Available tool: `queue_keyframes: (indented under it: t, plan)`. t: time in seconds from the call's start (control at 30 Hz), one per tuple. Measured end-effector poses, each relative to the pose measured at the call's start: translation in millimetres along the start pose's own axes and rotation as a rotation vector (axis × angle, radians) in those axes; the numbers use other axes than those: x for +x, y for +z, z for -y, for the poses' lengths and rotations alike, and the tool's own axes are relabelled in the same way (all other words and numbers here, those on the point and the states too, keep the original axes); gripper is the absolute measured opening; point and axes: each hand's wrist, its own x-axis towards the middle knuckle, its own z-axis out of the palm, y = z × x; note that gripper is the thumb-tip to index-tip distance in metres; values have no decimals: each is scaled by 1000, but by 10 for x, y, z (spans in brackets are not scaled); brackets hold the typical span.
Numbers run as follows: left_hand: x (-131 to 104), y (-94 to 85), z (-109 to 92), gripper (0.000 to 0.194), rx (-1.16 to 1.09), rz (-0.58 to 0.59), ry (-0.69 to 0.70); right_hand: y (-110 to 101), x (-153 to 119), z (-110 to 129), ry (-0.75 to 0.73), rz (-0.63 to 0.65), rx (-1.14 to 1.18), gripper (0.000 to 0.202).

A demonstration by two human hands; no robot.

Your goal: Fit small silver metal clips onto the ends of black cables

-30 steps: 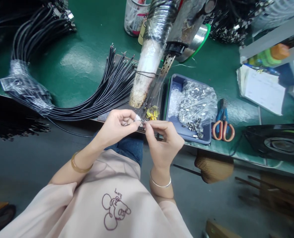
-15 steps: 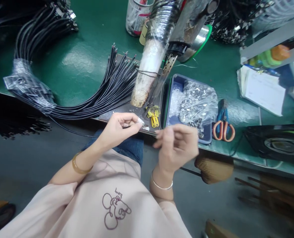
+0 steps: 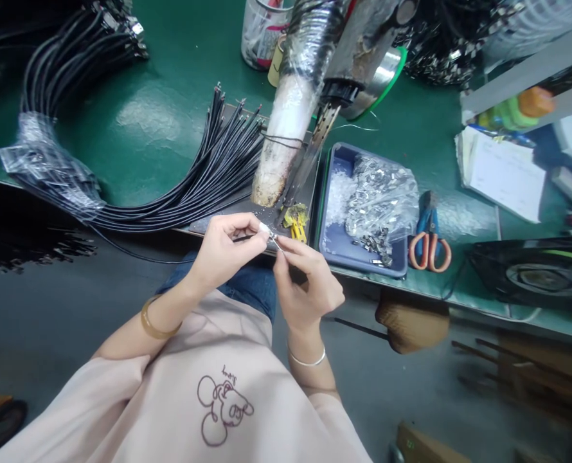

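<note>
My left hand (image 3: 232,249) is closed in a pinch on the end of a single black cable (image 3: 136,257), which runs off to the left towards a thick bundle of black cables (image 3: 170,215). White material covers a fingertip of this hand. Facing it, my right hand (image 3: 310,280) pinches a small, thin silver metal piece (image 3: 277,243) and brings it against the cable's end. The fingertips hide most of both, so the piece's exact kind is unclear. Just beyond the fingers lies a yellow plastic clip-like piece (image 3: 297,226) on the dark board.
A soldering iron-like tool (image 3: 310,157) and a plastic-wrapped tube (image 3: 279,135) slant down above the hands. To the right stand a blue tray (image 3: 331,251) with bagged metal connectors (image 3: 382,193), orange-handled cutters (image 3: 429,247) and a black fan-like device (image 3: 531,273).
My right hand has moved left from near the tray to meet my left hand, and a small silver piece now shows between its fingertips. My left hand keeps its pinch on the cable.
</note>
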Motion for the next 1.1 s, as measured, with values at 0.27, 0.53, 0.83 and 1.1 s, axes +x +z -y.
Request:
queue_keyframes:
  t: [0.27, 0.53, 0.83, 1.1]
  plan:
    - [31, 36, 9, 7, 17, -8, -55, 53, 43, -31, -11, -32, -40, 18]
    - [73, 53, -17, 10, 8, -15, -60, 77, 60, -66, 10, -42, -4, 16]
    - [83, 57, -38, 7, 39, -39, -36, 68, 116, -73, 10, -30, -35, 16]
    - [96, 63, -81, 8, 34, -50, -29, 64, 154, -47, -9, -35, -61, 17]
